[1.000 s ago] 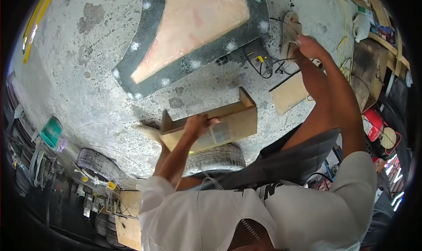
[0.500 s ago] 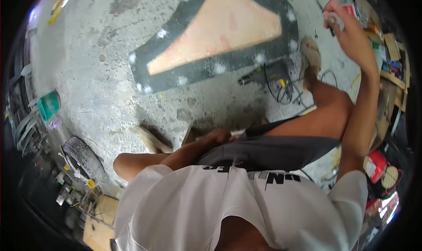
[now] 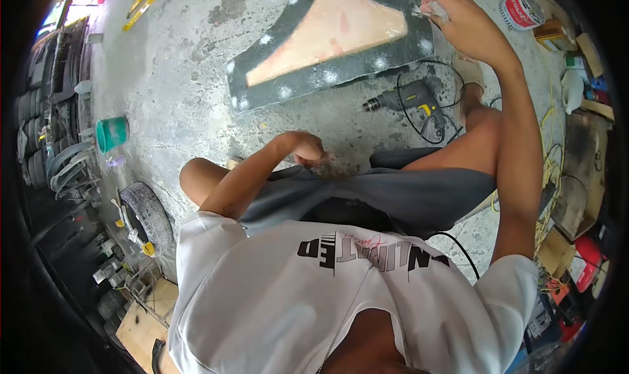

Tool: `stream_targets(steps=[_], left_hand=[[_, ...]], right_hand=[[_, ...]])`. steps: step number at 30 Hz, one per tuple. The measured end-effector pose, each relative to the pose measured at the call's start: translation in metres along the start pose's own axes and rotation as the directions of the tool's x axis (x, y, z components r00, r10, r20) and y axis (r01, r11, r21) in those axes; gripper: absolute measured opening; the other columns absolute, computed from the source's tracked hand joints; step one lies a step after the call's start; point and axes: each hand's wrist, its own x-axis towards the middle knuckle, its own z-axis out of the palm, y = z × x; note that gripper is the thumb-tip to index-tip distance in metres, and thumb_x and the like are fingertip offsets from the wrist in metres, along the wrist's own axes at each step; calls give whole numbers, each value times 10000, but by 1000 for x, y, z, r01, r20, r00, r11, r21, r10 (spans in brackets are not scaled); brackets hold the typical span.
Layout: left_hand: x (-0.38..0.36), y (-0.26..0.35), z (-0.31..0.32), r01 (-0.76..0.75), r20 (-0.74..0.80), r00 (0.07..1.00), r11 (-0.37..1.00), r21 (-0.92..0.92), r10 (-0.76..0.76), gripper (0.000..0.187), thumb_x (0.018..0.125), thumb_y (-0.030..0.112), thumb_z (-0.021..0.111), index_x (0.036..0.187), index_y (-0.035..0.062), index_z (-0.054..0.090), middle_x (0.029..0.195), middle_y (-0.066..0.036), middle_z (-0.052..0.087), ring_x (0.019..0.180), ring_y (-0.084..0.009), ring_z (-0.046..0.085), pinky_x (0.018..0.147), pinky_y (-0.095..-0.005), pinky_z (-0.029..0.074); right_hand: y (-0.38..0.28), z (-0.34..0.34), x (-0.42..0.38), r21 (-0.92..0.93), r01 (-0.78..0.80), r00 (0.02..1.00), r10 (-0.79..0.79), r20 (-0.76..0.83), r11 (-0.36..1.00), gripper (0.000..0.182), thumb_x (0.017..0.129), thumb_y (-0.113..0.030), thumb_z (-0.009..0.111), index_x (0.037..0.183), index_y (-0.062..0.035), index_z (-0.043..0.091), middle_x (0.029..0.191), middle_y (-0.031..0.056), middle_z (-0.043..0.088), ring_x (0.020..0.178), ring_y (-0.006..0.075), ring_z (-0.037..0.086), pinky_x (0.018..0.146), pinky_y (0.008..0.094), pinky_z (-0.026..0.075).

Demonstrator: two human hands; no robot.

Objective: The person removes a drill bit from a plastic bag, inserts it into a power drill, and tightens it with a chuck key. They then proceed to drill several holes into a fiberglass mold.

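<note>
A grey-edged panel (image 3: 314,74) with a pale tan centre and white spots lies on the concrete floor. My right hand (image 3: 462,23) is raised over its right corner, fingers pinched on a small whitish, crumpled-looking piece (image 3: 438,10). My left hand (image 3: 303,148) is in front of my lap, below the panel, with its fingers curled; whatever they hold, if anything, is hidden. Between the panel and my right leg lies a black and yellow power drill (image 3: 409,99), its cord looped around it.
A red and white can (image 3: 521,12) stands at the upper right, near boxes. A green bucket (image 3: 112,134) and a tire (image 3: 146,213) are at the left. Yellow strips (image 3: 147,4) lie at the top left. Yellow cord (image 3: 552,151) runs along the right.
My right hand has moved left, to the panel's corner. My left hand has come up from my lap and forward. The view has shifted, showing more of the drill and the left side.
</note>
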Motion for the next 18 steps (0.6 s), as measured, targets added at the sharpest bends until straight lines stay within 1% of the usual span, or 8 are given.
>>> stream_targets(steps=[2,4,5,8,10,11,14,18], left_hand=[[-7,17,29,42,126,992,987,-156,-23,700,983,665,439,1077,25,705,746,-84,653,708,-226,664,680,-425,544],[-5,41,62,16,27,1000,995,-96,-13,773,970,728,342,1065,33,667,738,-78,598,662,-220,609,617,-424,506],[1,52,66,0,-25,1000,998,-61,-1,811,963,760,294,1060,37,648,735,-75,571,639,-217,582,585,-424,487],[62,50,60,380,287,902,908,-177,-321,800,938,794,223,955,87,598,720,-74,473,608,-207,492,534,-417,413],[48,59,65,260,256,945,942,-212,-204,760,922,816,225,875,125,539,680,-60,390,565,-207,424,514,-416,362],[38,63,67,202,240,960,952,-230,-145,743,913,827,226,836,144,509,660,-53,349,543,-207,390,503,-415,336],[51,62,74,122,105,990,962,-246,-99,909,893,872,203,1078,83,615,832,-160,574,758,-278,609,636,-504,481],[13,44,79,-178,-45,984,909,-376,174,1058,885,898,166,1358,19,517,1233,-232,559,1119,-303,574,946,-474,464]], right_hand=[[3,4,-7,16,86,993,-85,-76,996,427,889,-94,670,1301,-53,563,1003,225,672,977,392,647,826,439,511],[25,20,-2,25,257,945,-245,-218,966,199,894,-4,604,1083,-25,545,1001,193,678,970,371,652,856,429,502],[22,19,-5,35,241,948,-228,-221,970,199,891,-4,605,1080,-26,547,1011,195,680,982,381,647,860,440,497],[4,18,-15,66,206,963,-190,-192,976,211,863,13,579,1071,-10,551,1048,214,686,1023,421,632,877,470,489],[-3,20,-16,72,217,968,-205,-142,974,250,818,45,525,1065,23,553,1079,244,688,1055,463,619,894,487,490],[1,26,-15,45,264,953,-253,-166,963,187,894,-25,622,1068,-34,556,1000,192,676,959,398,632,846,432,494],[-6,36,-17,41,109,993,-107,-57,993,147,937,-70,627,1064,-38,559,965,156,671,908,327,642,838,377,492],[19,115,-22,504,-111,987,154,-44,857,155,973,-165,599,1036,-24,612,920,143,695,895,278,656,839,403,502]])
